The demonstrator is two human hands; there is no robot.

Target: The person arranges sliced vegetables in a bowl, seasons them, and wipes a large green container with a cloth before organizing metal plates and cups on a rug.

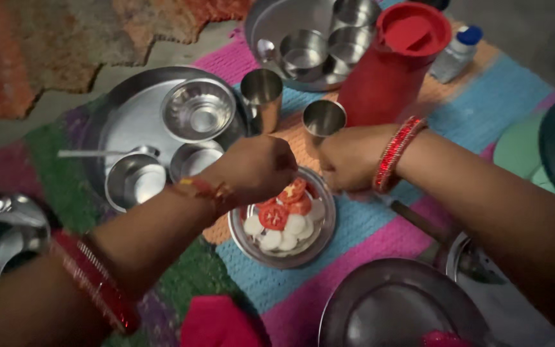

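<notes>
Your left hand [257,168] and right hand [348,157], both curled shut on something too small to identify, meet over the small round steel plate [319,234] of tomato and white slices [282,218] on the striped mat [380,225].

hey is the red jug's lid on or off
On. The red jug stands upright behind the steel tumbler, its red lid seated on top.
</notes>
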